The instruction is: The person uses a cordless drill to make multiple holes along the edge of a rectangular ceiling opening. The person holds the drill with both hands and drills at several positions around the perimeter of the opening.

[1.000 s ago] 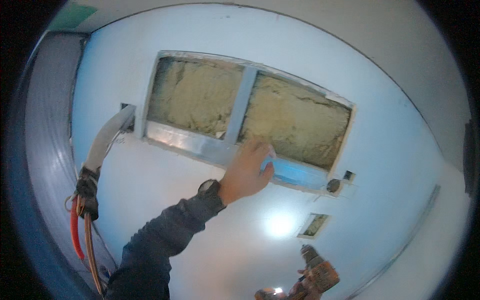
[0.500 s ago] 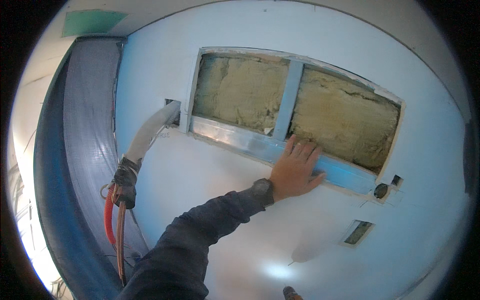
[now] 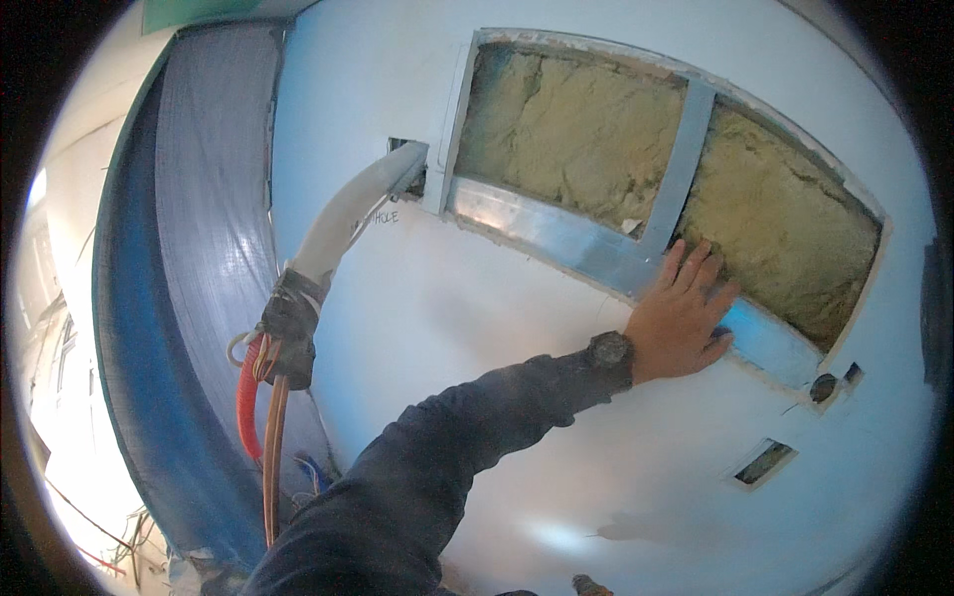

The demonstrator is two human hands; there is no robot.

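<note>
My left hand (image 3: 682,316) is spread flat, palm down, over the bright metal track (image 3: 556,236) along the bottom of a framed wall opening. Its fingertips reach the edge of the yellowish insulation (image 3: 785,219), just right of the upright metal stud (image 3: 679,164). Nothing is held in it. A dark sleeve and a black wristwatch (image 3: 609,350) cover that arm. At the lower edge shows the dark nose of what looks like a power drill (image 3: 588,586), with a light spot on the wall above it. My right hand is out of the picture.
Left of the opening, a thick pale wrapped pipe (image 3: 338,223) comes out of a square wall hole, with black tape, a red corrugated conduit (image 3: 248,402) and brown cables below. A blue-grey sheet (image 3: 214,199) hangs farther left. Small cutouts (image 3: 765,464) mark the wall at right.
The view has shifted, so the opening, pipe and left hand appear farther right; the opening and hand also sit higher. My left hand stays spread at the track. The drill's nose remains at the lower edge.
</note>
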